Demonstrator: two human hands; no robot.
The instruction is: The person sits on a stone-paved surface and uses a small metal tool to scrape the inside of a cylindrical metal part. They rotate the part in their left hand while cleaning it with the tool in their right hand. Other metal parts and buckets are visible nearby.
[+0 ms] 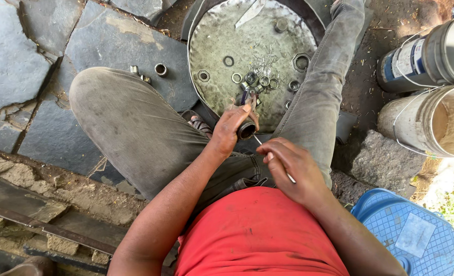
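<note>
A short metal sleeve (247,130), a dark ring-shaped fitting, sits between the person's knees just above the near rim of a round metal pan (211,46); the left hand (230,130) has its fingers clenched round it, with a small tool or second part poking up from the same grasp, too small to make out; a thin metal rod (274,159) runs from the sleeve's mouth back into the right hand (292,171), whose fingers are pinched shut on it. The pan holds loose nuts (302,62), washers and rings, and a scatter of fine pins (264,62); a few more fittings (161,69) lie on the slate paving (32,56) beyond the left knee. Two paint tins (431,92) lie on their sides to the right, beside a blue plastic crate (416,232).

The rod looks slender, so a skewed push could bend it or let it slip off the sleeve's edge towards the left fingers; a loosened hold would likely drop the sleeve among the similar rings in the pan, or onto the dirt.
</note>
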